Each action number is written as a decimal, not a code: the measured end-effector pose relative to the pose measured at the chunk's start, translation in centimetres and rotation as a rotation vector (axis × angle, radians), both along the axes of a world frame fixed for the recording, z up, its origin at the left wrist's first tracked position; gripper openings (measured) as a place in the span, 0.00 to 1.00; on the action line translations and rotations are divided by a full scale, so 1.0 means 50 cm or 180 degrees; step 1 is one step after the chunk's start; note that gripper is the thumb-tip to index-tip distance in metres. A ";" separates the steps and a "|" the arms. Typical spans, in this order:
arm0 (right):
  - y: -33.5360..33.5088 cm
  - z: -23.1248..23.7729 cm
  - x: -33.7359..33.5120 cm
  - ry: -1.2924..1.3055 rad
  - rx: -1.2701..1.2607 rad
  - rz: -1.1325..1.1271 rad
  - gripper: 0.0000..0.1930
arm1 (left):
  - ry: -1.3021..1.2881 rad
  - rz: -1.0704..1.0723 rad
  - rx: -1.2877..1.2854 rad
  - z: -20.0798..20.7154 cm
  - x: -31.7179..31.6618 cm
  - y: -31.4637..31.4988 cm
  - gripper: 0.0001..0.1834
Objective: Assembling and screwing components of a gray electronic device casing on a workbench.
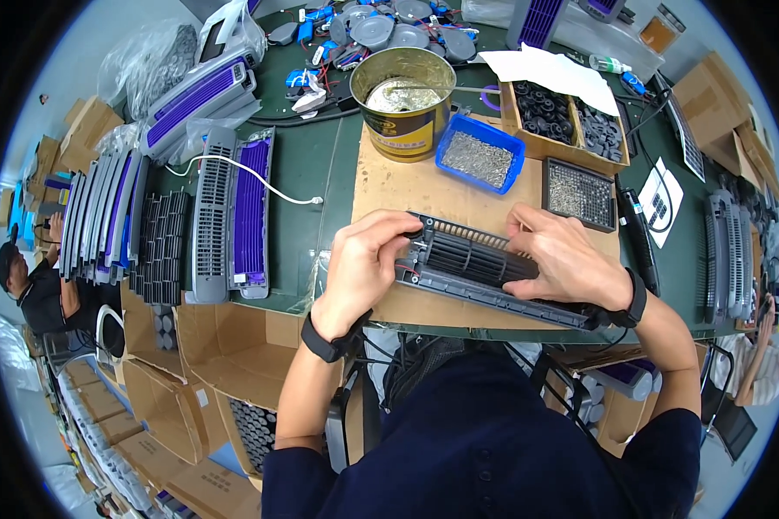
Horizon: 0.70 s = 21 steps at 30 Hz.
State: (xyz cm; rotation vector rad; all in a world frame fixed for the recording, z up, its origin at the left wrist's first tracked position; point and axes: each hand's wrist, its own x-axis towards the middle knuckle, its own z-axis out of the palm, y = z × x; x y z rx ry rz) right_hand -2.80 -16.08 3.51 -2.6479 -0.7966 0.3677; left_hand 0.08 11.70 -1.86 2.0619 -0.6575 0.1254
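A person is steadying a long black fan housing [493,270] on a cardboard sheet [407,195] at the green bench's [320,164] near edge, left hand [368,259] gripping its left end, right hand [563,259] pressing flat, fingers seemingly together. Keeping it level should be helping; a gold tin [404,104] and blue screw tray [480,154] are crowding the far side.

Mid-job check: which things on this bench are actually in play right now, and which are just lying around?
In play: long black fan assembly, gripped by left hand and right hand; cardboard sheet under it.

Lying about: metal tin, blue screw tray, black tray, grey-purple panels, white cable.
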 end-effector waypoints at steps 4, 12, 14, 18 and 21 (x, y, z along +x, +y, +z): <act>0.003 -0.001 -0.001 -0.0089 0.0135 0.0047 0.21 | 0.0122 -0.0446 0.0222 -0.001 0.016 0.007 0.16; 0.004 0.000 -0.003 -0.0045 0.0186 0.0067 0.21 | -0.0432 -0.0943 0.0905 0.022 0.027 0.032 0.13; 0.003 0.001 -0.003 -0.0039 0.0203 0.0061 0.21 | -0.0179 -0.0693 0.0619 0.020 0.023 0.042 0.13; 0.001 0.002 -0.003 0.0002 0.0120 -0.0001 0.21 | 0.0764 -0.0066 -0.0131 0.010 -0.007 0.033 0.11; 0.003 0.002 -0.003 0.0006 0.0126 -0.0013 0.21 | 0.1312 0.0172 -0.0585 -0.010 -0.025 0.025 0.11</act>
